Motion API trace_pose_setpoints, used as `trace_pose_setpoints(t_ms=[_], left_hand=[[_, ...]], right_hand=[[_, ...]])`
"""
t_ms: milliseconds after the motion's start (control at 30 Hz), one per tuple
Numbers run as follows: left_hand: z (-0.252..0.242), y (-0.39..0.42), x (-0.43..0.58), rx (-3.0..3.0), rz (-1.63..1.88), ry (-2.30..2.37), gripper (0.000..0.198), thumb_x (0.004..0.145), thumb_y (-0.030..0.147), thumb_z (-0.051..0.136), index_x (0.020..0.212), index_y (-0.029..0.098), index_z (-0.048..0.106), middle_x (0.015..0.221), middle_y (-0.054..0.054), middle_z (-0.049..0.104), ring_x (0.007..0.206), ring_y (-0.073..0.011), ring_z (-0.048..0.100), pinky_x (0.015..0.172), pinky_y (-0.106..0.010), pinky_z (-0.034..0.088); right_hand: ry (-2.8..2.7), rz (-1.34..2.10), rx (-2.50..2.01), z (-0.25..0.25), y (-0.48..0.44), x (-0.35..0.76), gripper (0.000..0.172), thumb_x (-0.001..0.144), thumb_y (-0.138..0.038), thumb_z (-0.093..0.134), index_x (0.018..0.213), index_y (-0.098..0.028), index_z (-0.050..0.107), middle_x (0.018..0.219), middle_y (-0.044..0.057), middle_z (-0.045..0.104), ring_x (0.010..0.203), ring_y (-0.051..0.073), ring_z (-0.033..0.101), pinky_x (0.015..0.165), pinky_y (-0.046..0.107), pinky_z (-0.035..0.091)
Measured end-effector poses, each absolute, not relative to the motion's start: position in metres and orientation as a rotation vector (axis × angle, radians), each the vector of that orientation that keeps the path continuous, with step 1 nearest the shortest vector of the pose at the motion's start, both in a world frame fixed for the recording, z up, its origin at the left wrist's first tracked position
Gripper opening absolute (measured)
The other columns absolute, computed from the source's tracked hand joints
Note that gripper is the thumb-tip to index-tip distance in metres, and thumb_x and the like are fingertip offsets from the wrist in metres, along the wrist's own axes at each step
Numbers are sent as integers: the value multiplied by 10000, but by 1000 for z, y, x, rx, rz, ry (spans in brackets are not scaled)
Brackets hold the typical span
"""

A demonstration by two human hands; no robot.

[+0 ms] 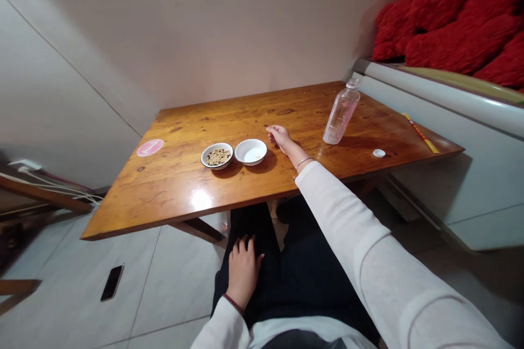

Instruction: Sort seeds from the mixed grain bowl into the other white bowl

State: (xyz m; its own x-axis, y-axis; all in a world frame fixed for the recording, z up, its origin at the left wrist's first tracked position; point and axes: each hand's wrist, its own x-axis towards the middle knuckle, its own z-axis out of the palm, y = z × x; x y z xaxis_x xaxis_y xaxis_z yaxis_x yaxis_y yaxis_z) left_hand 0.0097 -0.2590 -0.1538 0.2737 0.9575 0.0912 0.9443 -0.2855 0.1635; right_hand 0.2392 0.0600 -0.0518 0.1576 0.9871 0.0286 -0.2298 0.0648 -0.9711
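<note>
My right hand [279, 138] rests on a wooden table [172, 185] with its fingers drawn together, just to the right of a white enamel bowl [250, 151] that holds a few pale beans. Left of that bowl sits a smaller white bowl [216, 156] full of soybeans. A clear plastic bottle [341, 113] with no cap stands beyond my right hand, and a white bottle cap [379, 153] lies to its right. My left hand [243, 270] lies below the table on my dark trousers, holding nothing.
A pink round sticker [149, 148] is on the table's left side, and a yellow pencil [421, 133] lies near the right corner. A black phone [112, 282] lies on the tiled floor. Cables [53, 187] run along the left, and a white appliance [458, 114] with red fluffy fabric [450, 16] stands right.
</note>
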Motion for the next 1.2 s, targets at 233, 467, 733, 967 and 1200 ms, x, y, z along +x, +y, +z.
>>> trace_pose_setpoints(t_ms=[233,467,733,967,1200], left_hand=[[-147,-252,12,2316,121,1755,230,891,145,452,1046,198,614,898,-64,653,899,-223,570,771,-321,406],[-116,-261,10,2081,-67,1262,386,754,59,493,1071,255,590,797,28,721,831,-167,648,790,-271,407],[-126,-269,22,2217,-266,1083,292,768,194,597,1038,297,638,807,13,729,813,-216,671,724,-287,418],[-146,-248,38,2123,-82,1175,215,870,386,533,1006,253,633,833,11,708,776,-168,645,686,-253,402],[-144,-243,45,2170,-127,1186,297,867,475,507,999,252,654,748,-8,677,726,-184,630,666,-258,407]], right_hand=[[-951,1174,-1102,-50,58,239,151,765,-267,654,707,-181,544,472,-72,457,398,46,410,398,149,298],[-968,1234,-1036,-43,54,244,163,756,-296,663,739,-206,528,426,-118,296,356,37,266,393,156,286],[-888,1352,-926,-39,53,250,179,713,-300,691,790,-215,554,432,-131,275,357,31,263,445,153,352],[-815,1478,-780,-38,53,260,162,731,-288,689,769,-205,555,445,-132,241,361,28,220,502,157,393],[-772,1614,-679,-37,51,274,141,817,-285,602,726,-203,531,424,-132,208,374,46,138,678,198,487]])
